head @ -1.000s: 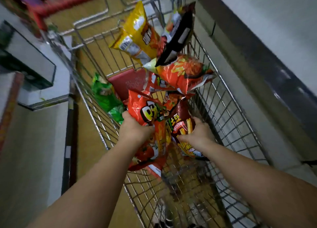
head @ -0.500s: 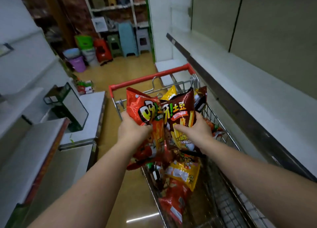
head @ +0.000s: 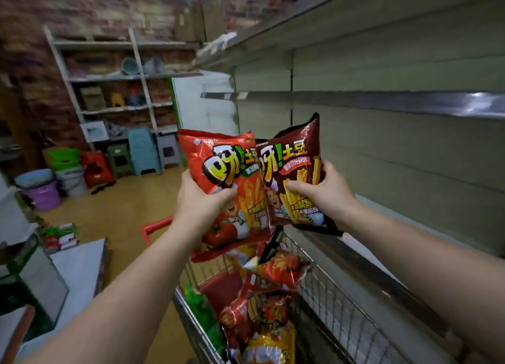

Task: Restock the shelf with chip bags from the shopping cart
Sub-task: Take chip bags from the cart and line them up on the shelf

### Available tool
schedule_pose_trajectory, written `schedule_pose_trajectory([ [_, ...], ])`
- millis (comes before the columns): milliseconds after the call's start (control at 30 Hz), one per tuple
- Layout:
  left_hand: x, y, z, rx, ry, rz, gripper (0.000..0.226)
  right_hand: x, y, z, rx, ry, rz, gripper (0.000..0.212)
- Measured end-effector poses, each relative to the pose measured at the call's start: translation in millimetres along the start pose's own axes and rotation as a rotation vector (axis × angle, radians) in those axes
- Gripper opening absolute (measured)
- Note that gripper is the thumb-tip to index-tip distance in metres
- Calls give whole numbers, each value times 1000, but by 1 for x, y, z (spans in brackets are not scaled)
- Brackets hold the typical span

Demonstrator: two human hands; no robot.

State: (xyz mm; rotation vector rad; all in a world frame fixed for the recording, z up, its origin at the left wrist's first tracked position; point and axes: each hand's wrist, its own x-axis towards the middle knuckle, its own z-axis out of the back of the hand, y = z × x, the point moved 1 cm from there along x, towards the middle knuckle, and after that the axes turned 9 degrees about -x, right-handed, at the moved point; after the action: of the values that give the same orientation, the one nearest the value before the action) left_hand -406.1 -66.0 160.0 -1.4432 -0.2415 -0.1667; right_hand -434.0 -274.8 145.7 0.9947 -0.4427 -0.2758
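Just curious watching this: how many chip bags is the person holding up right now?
2. A red bag in the left hand, a dark brown bag in the right hand. More lie in the cart below.

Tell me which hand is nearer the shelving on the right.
Right. The right hand grips the dark red bag beside the shelving; the left hand grips the red bag, farther away above the cart.

Dim indoor light, wide-angle view.
Motion blur smears the brick wall (head: pixel 90 11); glare streaks the shelf edge (head: pixel 475 105); straight lines bow near borders.
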Motion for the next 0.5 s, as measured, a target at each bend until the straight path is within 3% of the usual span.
schedule_pose_trajectory([
  [267, -24, -88, -40, -205, 137, -157, 65, -39, 53, 126, -29, -202, 141, 73],
  [500, -71, -146, -88, -317, 251, -244, 63, -92, 63, 226, -54, -303, 153, 65],
])
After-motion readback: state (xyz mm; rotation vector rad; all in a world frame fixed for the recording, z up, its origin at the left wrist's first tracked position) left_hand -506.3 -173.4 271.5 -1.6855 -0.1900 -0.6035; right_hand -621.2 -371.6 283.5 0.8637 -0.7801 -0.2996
